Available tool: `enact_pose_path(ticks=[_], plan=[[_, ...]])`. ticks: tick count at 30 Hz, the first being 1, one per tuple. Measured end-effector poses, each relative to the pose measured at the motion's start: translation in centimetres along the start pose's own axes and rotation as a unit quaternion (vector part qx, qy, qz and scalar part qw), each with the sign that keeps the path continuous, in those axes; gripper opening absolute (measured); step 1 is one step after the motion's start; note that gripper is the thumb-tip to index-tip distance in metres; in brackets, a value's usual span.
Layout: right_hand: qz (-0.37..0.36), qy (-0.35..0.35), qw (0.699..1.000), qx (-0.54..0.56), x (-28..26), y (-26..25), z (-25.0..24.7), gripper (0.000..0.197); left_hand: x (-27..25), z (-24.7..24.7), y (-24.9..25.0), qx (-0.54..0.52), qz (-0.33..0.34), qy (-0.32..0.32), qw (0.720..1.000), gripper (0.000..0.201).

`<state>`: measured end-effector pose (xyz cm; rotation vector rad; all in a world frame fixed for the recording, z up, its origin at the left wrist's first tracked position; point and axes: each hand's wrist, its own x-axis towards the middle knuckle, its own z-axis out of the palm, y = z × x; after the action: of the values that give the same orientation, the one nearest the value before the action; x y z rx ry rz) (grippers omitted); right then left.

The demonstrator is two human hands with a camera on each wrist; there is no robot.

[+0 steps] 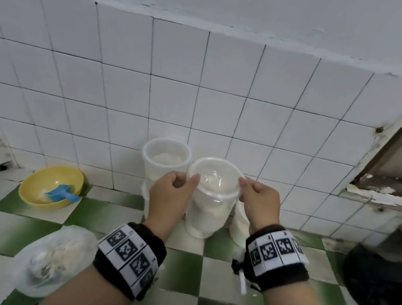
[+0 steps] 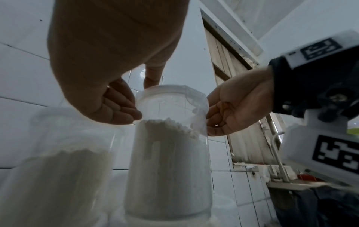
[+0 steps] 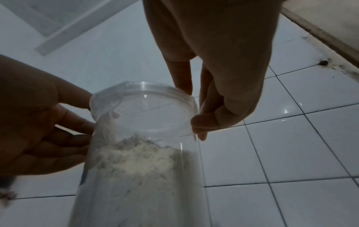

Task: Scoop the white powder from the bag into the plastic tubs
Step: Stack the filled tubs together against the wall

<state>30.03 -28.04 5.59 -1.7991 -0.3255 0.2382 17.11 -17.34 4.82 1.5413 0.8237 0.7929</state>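
The plastic tub (image 1: pixel 208 206) stands on the checked floor by the tiled wall, mostly full of white powder (image 2: pixel 167 153). The left hand (image 1: pixel 171 195) and right hand (image 1: pixel 259 202) each pinch one side of its clear lid (image 1: pixel 216 175) (a second tub (image 1: pixel 164 158) beside it is open). The step looks like closing, though I cannot tell if the lid is seated. Next, press the rim down evenly.

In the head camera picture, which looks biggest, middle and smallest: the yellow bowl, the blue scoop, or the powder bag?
1. Powder bag, though it lies nearest the camera, so that may flatter it.
2. Yellow bowl.
3. Blue scoop, lying inside the bowl.
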Motion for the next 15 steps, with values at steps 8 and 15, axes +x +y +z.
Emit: enact_pose_path(ticks=[8,15], plan=[[0.036,-0.006,0.999,0.000,6.5,1.6,1.0,0.018,2.6,3.0,-1.1,0.020,0.017,-0.067,0.997,0.024],[0.022,-0.014,1.000,0.001,7.9,1.6,1.7,0.015,3.0,3.7,-0.6,0.024,0.016,-0.046,0.999,0.021]])
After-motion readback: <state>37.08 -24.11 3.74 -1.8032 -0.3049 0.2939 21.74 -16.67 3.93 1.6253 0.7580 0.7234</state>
